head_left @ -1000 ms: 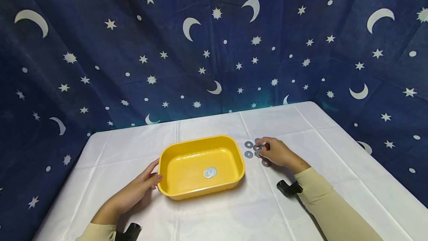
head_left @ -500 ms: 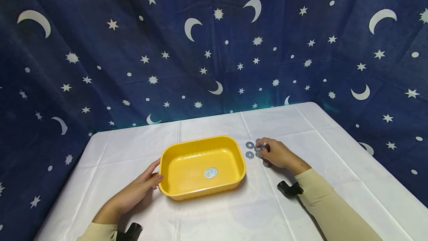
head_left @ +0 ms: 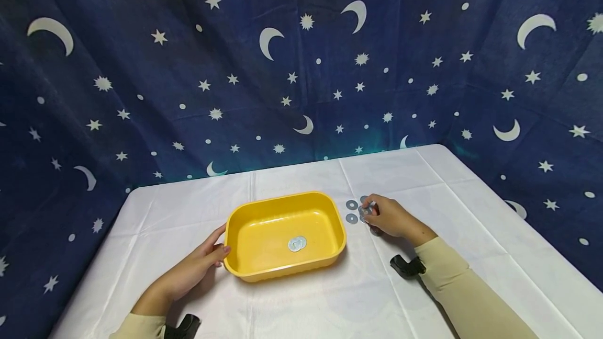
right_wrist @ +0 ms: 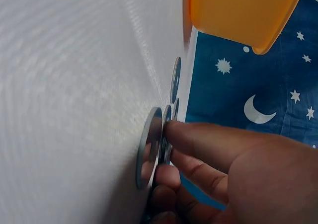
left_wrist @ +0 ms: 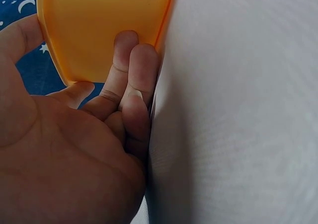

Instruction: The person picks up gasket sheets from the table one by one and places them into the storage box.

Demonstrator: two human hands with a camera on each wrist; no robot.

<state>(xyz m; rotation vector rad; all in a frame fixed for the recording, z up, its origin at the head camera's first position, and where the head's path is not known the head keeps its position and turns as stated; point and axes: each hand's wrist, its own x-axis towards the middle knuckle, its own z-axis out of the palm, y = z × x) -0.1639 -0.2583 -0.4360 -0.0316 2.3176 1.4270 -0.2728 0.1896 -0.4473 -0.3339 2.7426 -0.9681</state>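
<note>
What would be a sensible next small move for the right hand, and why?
Probably raise the washer and bring it over the yellow tray: the right hand appears to pinch it between thumb and fingers, two overlapping washers already lie in the tray, and the left hand holds the tray's side.

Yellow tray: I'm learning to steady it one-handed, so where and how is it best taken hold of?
I'd grip the yellow tray by its left short wall, coming from the left, thumb over the rim and fingers outside. It sits open side up, so its raised rim should suit a pinch; loose washers and the right hand are off its right end.
</note>
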